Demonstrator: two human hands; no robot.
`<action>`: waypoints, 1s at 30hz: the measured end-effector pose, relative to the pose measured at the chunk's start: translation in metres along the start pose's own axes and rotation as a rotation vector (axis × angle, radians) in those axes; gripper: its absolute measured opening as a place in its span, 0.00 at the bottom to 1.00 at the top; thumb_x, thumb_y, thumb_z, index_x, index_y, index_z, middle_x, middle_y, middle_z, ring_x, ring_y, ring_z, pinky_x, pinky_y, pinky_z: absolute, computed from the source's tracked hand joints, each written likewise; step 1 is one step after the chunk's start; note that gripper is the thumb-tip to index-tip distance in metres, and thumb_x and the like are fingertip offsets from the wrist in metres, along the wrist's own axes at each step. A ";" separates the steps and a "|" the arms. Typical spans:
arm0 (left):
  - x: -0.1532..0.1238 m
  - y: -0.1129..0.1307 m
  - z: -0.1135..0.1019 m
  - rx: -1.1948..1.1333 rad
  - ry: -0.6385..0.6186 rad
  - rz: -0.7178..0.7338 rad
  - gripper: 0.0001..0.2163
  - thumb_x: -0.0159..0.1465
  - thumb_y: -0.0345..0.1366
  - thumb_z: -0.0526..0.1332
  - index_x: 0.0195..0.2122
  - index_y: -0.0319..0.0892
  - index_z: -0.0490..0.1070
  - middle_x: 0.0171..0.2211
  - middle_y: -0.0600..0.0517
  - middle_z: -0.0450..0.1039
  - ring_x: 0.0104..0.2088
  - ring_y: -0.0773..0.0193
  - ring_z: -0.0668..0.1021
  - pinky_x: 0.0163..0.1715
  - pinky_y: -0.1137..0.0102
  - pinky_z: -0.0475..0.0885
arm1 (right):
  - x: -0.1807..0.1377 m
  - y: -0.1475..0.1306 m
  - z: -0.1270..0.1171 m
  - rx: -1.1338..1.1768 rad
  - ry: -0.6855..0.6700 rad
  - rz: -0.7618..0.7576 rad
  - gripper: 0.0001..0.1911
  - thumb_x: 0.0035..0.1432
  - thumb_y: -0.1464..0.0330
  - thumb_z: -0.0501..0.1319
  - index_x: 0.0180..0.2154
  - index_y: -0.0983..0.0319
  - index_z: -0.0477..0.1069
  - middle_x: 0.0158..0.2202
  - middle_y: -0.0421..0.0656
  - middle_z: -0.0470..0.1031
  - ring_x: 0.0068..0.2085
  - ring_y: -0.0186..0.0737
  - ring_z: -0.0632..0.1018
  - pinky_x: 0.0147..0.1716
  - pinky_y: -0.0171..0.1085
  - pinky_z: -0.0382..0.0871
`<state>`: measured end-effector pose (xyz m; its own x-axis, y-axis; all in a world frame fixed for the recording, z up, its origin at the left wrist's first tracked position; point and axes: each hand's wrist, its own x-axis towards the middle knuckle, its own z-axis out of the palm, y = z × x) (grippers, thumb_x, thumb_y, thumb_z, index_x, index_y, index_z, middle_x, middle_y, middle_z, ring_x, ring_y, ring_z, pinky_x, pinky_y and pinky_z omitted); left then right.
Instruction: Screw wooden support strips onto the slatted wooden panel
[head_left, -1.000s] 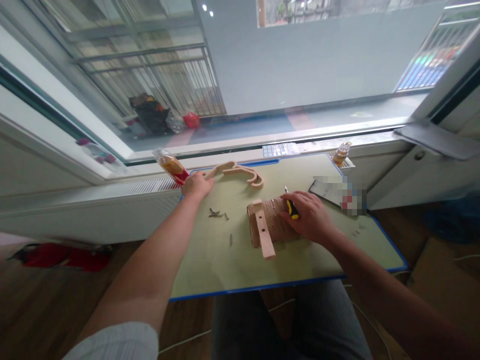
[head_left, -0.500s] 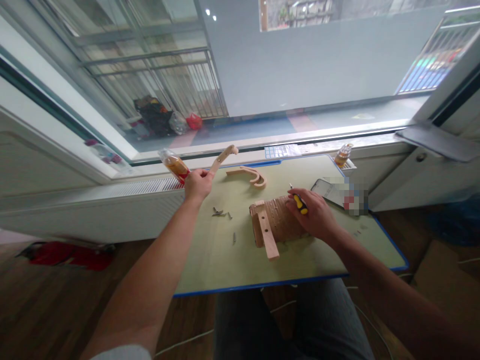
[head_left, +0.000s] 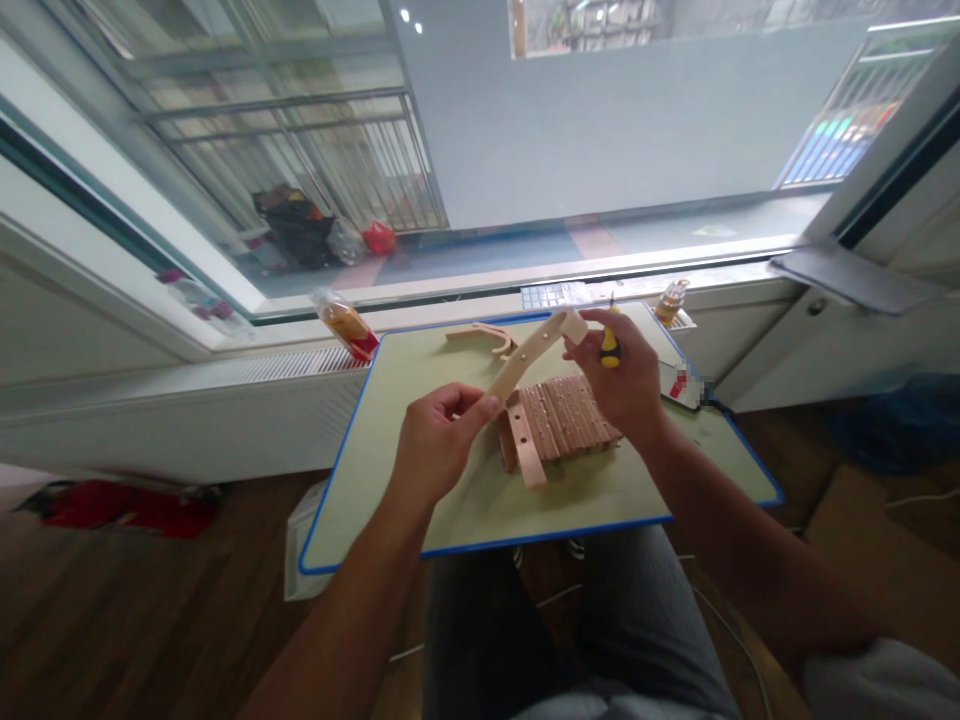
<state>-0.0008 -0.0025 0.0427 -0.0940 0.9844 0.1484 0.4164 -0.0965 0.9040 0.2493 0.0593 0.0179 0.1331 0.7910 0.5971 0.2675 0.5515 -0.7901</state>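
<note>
My left hand (head_left: 446,440) pinches the lower end of a curved wooden hook (head_left: 529,352) with drilled holes, held up above the table. My right hand (head_left: 626,375) is closed around a yellow and black screwdriver (head_left: 611,345), its tip pointing up. The fingers of that hand are also at the hook's curled end. Below them lies a ribbed brown block (head_left: 566,415), which looks like stacked cardboard. A second wooden piece (head_left: 529,450) with two holes lies across its left end. Behind the left hand, another curved wooden piece (head_left: 469,337) rests on the table.
The pale green table (head_left: 360,510) has a blue edge and stands against the window sill. A drink bottle (head_left: 349,328) is by the radiator at left, and another bottle (head_left: 673,302) stands at right. A phone (head_left: 679,387) lies at the table's right side.
My left hand has brought the wooden hook from the left to above the block. My right hand has risen with the screwdriver and now meets the hook's curled end.
</note>
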 end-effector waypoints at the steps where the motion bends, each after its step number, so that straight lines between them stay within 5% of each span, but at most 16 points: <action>1: -0.005 0.003 0.003 -0.017 -0.023 -0.008 0.13 0.61 0.49 0.73 0.33 0.44 0.84 0.28 0.53 0.80 0.28 0.63 0.76 0.30 0.68 0.68 | 0.001 -0.001 -0.001 0.004 0.020 -0.011 0.13 0.70 0.59 0.68 0.53 0.54 0.75 0.45 0.42 0.84 0.40 0.42 0.87 0.39 0.42 0.83; 12: -0.050 0.021 0.031 -0.003 -0.256 0.133 0.13 0.64 0.51 0.74 0.32 0.48 0.83 0.33 0.51 0.81 0.33 0.58 0.79 0.35 0.63 0.75 | -0.002 0.022 -0.018 0.023 -0.002 0.034 0.12 0.68 0.56 0.70 0.47 0.55 0.78 0.41 0.41 0.81 0.36 0.39 0.81 0.37 0.43 0.84; 18: -0.053 -0.009 0.031 0.028 -0.284 0.384 0.18 0.60 0.49 0.80 0.48 0.51 0.85 0.52 0.46 0.85 0.55 0.46 0.83 0.60 0.47 0.77 | -0.005 0.054 -0.030 -0.075 -0.259 0.128 0.22 0.74 0.58 0.68 0.62 0.61 0.75 0.60 0.50 0.78 0.54 0.49 0.83 0.52 0.52 0.82; 21: -0.051 -0.027 0.030 0.113 -0.301 0.441 0.22 0.58 0.49 0.81 0.51 0.50 0.85 0.58 0.45 0.84 0.61 0.44 0.81 0.67 0.43 0.74 | -0.007 0.060 -0.026 -0.157 -0.399 0.141 0.22 0.73 0.58 0.68 0.62 0.60 0.75 0.62 0.50 0.78 0.56 0.50 0.82 0.54 0.54 0.82; 26: -0.050 -0.048 0.035 0.180 -0.272 0.484 0.20 0.59 0.38 0.80 0.53 0.50 0.83 0.60 0.46 0.83 0.66 0.44 0.79 0.70 0.42 0.72 | -0.008 0.060 -0.006 -0.261 -0.578 0.115 0.21 0.74 0.58 0.68 0.62 0.60 0.75 0.62 0.50 0.78 0.55 0.50 0.82 0.54 0.53 0.82; 30: -0.047 -0.059 0.037 0.158 -0.223 0.514 0.16 0.64 0.33 0.76 0.52 0.50 0.82 0.58 0.46 0.85 0.64 0.47 0.81 0.67 0.44 0.76 | -0.006 0.058 0.005 -0.352 -0.593 0.072 0.19 0.75 0.58 0.67 0.60 0.59 0.76 0.61 0.50 0.78 0.54 0.47 0.82 0.54 0.52 0.82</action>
<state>0.0127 -0.0373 -0.0320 0.3417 0.8259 0.4485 0.4894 -0.5638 0.6653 0.2591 0.0876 -0.0326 -0.3553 0.8889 0.2892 0.5843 0.4527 -0.6735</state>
